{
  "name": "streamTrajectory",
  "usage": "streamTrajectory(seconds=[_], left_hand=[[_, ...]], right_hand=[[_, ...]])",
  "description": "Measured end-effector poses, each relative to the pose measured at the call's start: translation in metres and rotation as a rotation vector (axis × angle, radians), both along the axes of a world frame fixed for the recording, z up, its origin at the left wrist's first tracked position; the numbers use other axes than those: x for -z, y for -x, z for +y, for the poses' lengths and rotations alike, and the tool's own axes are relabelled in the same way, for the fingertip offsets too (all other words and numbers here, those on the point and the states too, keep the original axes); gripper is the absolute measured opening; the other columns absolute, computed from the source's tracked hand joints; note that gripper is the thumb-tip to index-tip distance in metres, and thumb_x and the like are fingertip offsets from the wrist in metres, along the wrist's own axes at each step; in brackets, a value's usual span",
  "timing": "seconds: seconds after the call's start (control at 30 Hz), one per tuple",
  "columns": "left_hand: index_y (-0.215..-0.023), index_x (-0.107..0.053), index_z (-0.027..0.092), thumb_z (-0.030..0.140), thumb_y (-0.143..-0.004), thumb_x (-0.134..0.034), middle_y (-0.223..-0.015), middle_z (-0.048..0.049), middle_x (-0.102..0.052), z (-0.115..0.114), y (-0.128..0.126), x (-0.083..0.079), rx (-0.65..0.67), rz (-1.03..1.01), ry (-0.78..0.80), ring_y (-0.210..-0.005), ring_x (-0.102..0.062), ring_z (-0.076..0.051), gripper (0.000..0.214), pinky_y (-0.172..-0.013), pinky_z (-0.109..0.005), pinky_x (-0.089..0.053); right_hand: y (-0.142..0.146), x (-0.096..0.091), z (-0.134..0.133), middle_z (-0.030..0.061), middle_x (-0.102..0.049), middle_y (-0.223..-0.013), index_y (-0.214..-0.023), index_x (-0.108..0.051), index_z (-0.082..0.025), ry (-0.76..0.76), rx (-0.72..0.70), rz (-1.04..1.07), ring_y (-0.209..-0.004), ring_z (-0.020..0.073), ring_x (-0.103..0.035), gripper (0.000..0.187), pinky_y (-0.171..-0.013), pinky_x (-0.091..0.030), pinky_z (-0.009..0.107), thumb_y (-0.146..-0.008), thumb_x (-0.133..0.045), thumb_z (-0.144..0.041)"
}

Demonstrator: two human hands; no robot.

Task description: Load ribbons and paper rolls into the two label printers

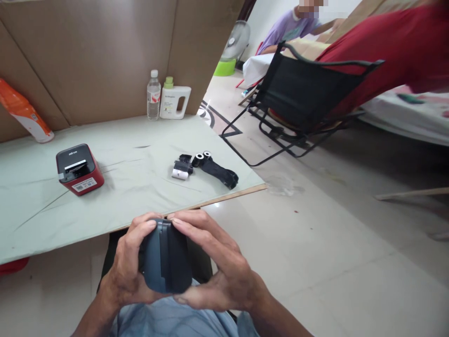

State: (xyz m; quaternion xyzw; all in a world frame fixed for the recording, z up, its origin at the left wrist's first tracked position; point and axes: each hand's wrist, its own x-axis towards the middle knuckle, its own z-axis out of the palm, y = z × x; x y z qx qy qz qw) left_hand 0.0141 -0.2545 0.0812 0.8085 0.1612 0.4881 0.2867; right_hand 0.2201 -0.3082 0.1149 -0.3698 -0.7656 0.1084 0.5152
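Observation:
Both my hands grip a dark blue and black device [154, 262], shaped like a small printer, above my lap in front of the table edge. My left hand [128, 264] wraps its left side, fingertips at the top edge and thumb underneath. My right hand [220, 264] clasps the right side in the same way. A seam runs down the device between its blue and black parts; its underside is hidden. On the table beyond lie a small white roll with black film [180, 168] and a black strip with white-ended rolls [217, 172].
A red and black printer [80, 169] stands on the table's left. Along the cardboard wall [115, 56] are an orange bottle [26, 112], a clear bottle [153, 98] and a white jug [175, 103]. A black folding chair [298, 89] and two people are at the right.

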Motion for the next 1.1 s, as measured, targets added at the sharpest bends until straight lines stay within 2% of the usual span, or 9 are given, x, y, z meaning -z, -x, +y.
streamTrajectory(seconds=[0.17,0.53,0.7,0.77,0.87,1.0,1.07,1.1], left_hand=[[-0.156,-0.042,0.019,0.05,-0.069,-0.095,-0.136,-0.0249,-0.063,0.0,-0.002,-0.002,-0.009,0.016,0.001,-0.124,-0.067,-0.039,0.106,-0.101,-0.052,-0.058],[-0.154,-0.044,0.02,0.048,-0.081,-0.087,-0.142,-0.0267,-0.057,0.002,0.001,-0.003,0.029,0.058,-0.072,-0.129,-0.064,-0.038,0.089,-0.1,-0.051,-0.057],[-0.151,-0.049,0.025,0.052,-0.076,-0.089,-0.137,-0.0215,-0.061,0.007,0.0,-0.001,0.001,0.035,-0.03,-0.124,-0.066,-0.036,0.088,-0.098,-0.048,-0.058],[-0.15,-0.049,0.025,0.048,-0.072,-0.092,-0.136,-0.0208,-0.062,0.006,-0.002,0.003,0.001,0.025,0.005,-0.123,-0.066,-0.036,0.092,-0.099,-0.049,-0.058],[-0.15,-0.048,0.023,0.041,-0.067,-0.095,-0.136,-0.0212,-0.061,0.003,-0.005,0.011,0.022,0.051,0.062,-0.124,-0.066,-0.036,0.097,-0.1,-0.05,-0.057],[-0.151,-0.045,0.024,0.036,-0.064,-0.095,-0.138,-0.0206,-0.061,-0.001,-0.007,0.017,0.018,0.079,0.091,-0.124,-0.066,-0.036,0.101,-0.1,-0.051,-0.057],[-0.152,-0.045,0.025,0.033,-0.065,-0.094,-0.138,-0.0206,-0.061,-0.001,-0.008,0.016,0.032,0.09,0.067,-0.126,-0.066,-0.037,0.1,-0.101,-0.051,-0.057],[-0.153,-0.045,0.025,0.033,-0.066,-0.093,-0.139,-0.0207,-0.061,0.0,-0.009,0.015,0.056,0.101,0.043,-0.127,-0.066,-0.037,0.099,-0.101,-0.051,-0.058]], right_hand=[[0.0,0.001,0.0,0.0194,-0.067,-0.126,-0.15,-0.051,-0.016,-0.007,0.008,-0.01,-0.115,0.0348,-0.07,0.078,-0.093,-0.063,0.05,-0.084,-0.082,-0.043],[0.001,0.011,-0.001,0.019,-0.066,-0.13,-0.154,-0.051,-0.015,-0.002,0.018,0.041,-0.12,0.035,-0.068,0.083,-0.098,-0.061,0.05,-0.083,-0.084,-0.043],[0.001,0.021,0.0,0.0197,-0.064,-0.135,-0.158,-0.047,-0.018,0.044,0.02,0.019,-0.123,0.0356,-0.066,0.086,-0.103,-0.059,0.052,-0.089,-0.078,-0.057],[-0.001,0.021,0.003,0.0208,-0.061,-0.141,-0.159,-0.046,-0.017,0.083,0.008,0.018,-0.129,0.0368,-0.063,0.086,-0.107,-0.057,0.054,-0.093,-0.07,-0.065],[-0.009,0.011,0.009,0.0189,-0.057,-0.148,-0.158,-0.048,-0.019,0.116,0.09,0.142,-0.138,0.0364,-0.057,0.07,-0.11,-0.055,0.056,-0.104,-0.049,-0.065],[-0.015,-0.016,0.019,0.0143,-0.062,-0.139,-0.146,-0.058,-0.025,0.009,0.301,0.39,-0.136,0.035,-0.057,0.054,-0.106,-0.056,0.058,-0.109,-0.035,-0.057],[-0.009,-0.023,0.023,0.0137,-0.064,-0.134,-0.145,-0.057,-0.026,0.009,0.295,0.4,-0.133,0.0338,-0.059,0.052,-0.104,-0.057,0.057,-0.11,-0.033,-0.055],[-0.004,-0.022,0.026,0.0132,-0.064,-0.133,-0.144,-0.057,-0.026,0.056,0.251,0.369,-0.131,0.0325,-0.06,0.05,-0.104,-0.057,0.055,-0.111,-0.032,-0.053]])
